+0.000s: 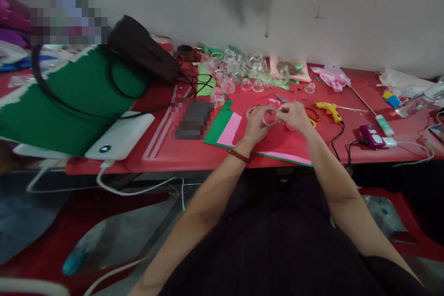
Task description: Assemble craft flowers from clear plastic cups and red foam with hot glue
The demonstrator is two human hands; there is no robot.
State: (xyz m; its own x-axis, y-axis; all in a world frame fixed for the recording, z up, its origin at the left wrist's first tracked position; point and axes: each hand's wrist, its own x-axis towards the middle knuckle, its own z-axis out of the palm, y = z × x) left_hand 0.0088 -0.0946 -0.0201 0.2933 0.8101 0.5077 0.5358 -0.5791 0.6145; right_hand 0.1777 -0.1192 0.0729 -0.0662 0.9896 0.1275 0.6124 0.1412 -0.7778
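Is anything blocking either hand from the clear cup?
Nothing visible blocks them: the left hand holds the clear cup, and the right hand has its fingertips at the cup's edge. The red paper lies below both hands.

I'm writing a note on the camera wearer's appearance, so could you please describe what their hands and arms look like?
The left hand and right hand are both ungloved. A dark red beaded bracelet circles the left wrist; the right wrist is bare. The forearms are uncovered, below the short sleeves of a plain, very dark top.
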